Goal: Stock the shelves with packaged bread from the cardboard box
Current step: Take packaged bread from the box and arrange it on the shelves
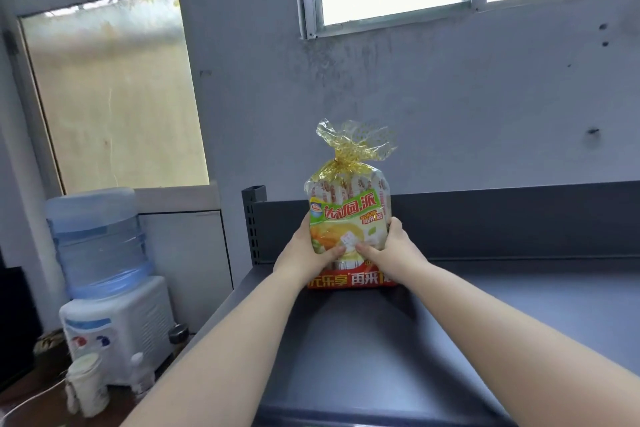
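Note:
A clear bag of packaged bread (348,215), tied at the top with gold film, with a green and yellow label and a red band at its base, stands upright on the dark grey top shelf (485,315) near the back panel. My left hand (306,251) grips its left side with the thumb across the front. My right hand (389,250) grips its right side, thumb on the front too. The cardboard box is out of view.
The shelf's back panel (519,222) and a slotted upright post (252,218) stand behind the bag. A water dispenser (110,284) with a blue bottle stands to the left, a stack of paper cups (86,385) in front of it. Wall and windows lie beyond.

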Available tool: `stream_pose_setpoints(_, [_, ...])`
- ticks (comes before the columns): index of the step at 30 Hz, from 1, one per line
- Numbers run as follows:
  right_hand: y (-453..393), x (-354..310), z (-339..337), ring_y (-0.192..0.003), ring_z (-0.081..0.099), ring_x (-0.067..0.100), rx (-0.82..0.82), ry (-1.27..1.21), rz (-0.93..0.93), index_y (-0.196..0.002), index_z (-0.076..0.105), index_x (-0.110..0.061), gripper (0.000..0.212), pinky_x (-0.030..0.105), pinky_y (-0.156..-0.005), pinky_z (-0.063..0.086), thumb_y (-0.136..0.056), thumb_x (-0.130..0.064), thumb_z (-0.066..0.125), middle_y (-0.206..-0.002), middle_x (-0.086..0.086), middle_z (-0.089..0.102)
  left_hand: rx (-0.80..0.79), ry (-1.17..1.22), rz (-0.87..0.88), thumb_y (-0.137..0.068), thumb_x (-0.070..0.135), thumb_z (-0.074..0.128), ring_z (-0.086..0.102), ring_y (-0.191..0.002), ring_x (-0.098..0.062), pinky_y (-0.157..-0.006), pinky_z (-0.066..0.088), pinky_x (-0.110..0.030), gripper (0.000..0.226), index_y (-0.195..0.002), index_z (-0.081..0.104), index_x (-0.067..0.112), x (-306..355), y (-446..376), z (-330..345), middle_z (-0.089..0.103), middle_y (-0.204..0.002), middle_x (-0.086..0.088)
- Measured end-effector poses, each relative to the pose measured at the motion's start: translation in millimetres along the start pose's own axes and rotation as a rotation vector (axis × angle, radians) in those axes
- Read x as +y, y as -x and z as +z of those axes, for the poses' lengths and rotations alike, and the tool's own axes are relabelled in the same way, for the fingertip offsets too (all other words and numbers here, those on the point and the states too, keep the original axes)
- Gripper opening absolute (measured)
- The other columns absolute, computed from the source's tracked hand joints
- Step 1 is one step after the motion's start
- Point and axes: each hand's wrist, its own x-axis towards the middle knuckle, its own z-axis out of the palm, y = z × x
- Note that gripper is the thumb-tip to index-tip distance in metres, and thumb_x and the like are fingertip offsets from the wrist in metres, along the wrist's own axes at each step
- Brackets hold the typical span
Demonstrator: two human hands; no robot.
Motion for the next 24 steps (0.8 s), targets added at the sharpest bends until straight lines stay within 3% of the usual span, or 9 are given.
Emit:
stream_pose_setpoints(7, [-4,-9,3,-0.122,0.048,0.033,0.024,0.246,0.093,-0.144,0.017,-0.016,0.093,0.048,-0.093,0.048,-0.076,-0.063,0.061,-0.139,0.01,0.039,0.02,-0.076,-0.089,-0.067,0.046,0.077,0.061,-0.108,-0.02,-0.092,0.052,-0.046,0.073,-0.13,0.045,0.028,1,-8,-5,0.06,-0.121,0.0])
stream_pose_setpoints(11, [5,-16,-8,-0.124,0.045,0.032,0.053,0.333,0.05,-0.144,0.016,-0.012,0.092,0.044,-0.092,0.048,-0.079,-0.056,0.063,-0.141,0.01,0.036,0.031,-0.168,-0.111,-0.073,0.042,0.073,0.059,-0.109,-0.022,-0.09,0.052,-0.045,0.06,-0.124,0.05,0.02,8,-1,-12,0.057,-0.123,-0.003])
stream_pose_setpoints(14, [16,-26,-21,-0.127,0.041,0.032,0.12,0.346,-0.012,-0.145,0.016,-0.01,0.09,0.043,-0.091,0.044,-0.081,-0.051,0.064,-0.143,0.01,0.033,0.061,-0.246,-0.09,-0.078,0.043,0.068,0.054,-0.117,-0.025,-0.093,0.049,-0.043,0.062,-0.131,0.045,0.019,15,7,-21,0.05,-0.132,-0.005])
stream_pose_setpoints(17, [26,-39,-32,-0.128,0.039,0.03,0.279,0.279,-0.136,-0.143,0.02,-0.01,0.08,0.042,-0.09,0.043,-0.084,-0.041,0.064,-0.144,0.01,0.033,0.17,-0.332,0.026,-0.087,0.039,0.06,0.051,-0.122,-0.024,-0.094,0.047,-0.04,0.056,-0.136,0.043,0.019,25,22,-42,0.047,-0.139,-0.004])
stream_pose_setpoints(20, [38,-60,-32,-0.123,0.042,0.025,0.367,0.225,-0.327,-0.137,0.03,-0.012,0.062,0.039,-0.086,0.043,-0.087,-0.035,0.06,-0.137,0.007,0.039,0.254,-0.524,0.198,-0.089,0.03,0.055,0.055,-0.112,-0.022,-0.088,0.049,-0.036,0.038,-0.126,0.054,0.02,26,44,-71,0.057,-0.127,-0.002])
stream_pose_setpoints(24, [55,-100,-6,-0.111,0.049,0.022,0.253,0.416,-0.615,-0.12,0.049,-0.015,0.036,0.034,-0.08,0.043,-0.089,-0.033,0.055,-0.12,0.003,0.055,0.267,-0.794,0.249,-0.091,0.027,0.049,0.056,-0.105,-0.019,-0.075,0.041,-0.027,0.026,-0.112,0.062,0.022,15,75,-112,0.065,-0.108,0.004])
